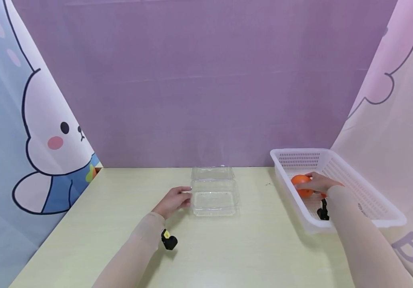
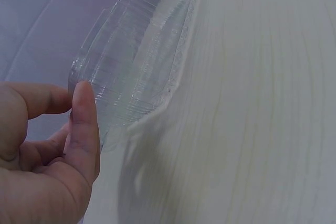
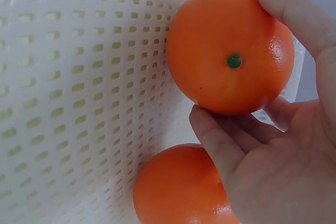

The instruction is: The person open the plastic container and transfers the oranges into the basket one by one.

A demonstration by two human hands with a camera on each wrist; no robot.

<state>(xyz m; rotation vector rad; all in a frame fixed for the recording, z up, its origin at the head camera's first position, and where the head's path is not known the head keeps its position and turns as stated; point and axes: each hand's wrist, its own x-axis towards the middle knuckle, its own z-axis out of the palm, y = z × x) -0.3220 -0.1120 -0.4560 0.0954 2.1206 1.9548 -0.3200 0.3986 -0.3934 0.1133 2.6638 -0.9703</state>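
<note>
A clear plastic clamshell box (image 1: 215,211) lies with its lid raised at the back middle of the table. My left hand (image 1: 172,203) is at its left side, and in the left wrist view the thumb and a finger pinch the box's rim (image 2: 79,69). Inside a white perforated basket (image 1: 375,200), my right hand (image 1: 316,184) grips an orange (image 3: 220,45) with a green stem spot. Fingers curl under the fruit while the thumb lies over it. A second orange (image 3: 178,187) sits below that hand, partly hidden by it.
The pale wooden table (image 1: 249,248) runs back to a purple cloth wall (image 1: 206,80). Patterned cloths hang at both sides, the right one close by the basket. High basket walls surround the right hand.
</note>
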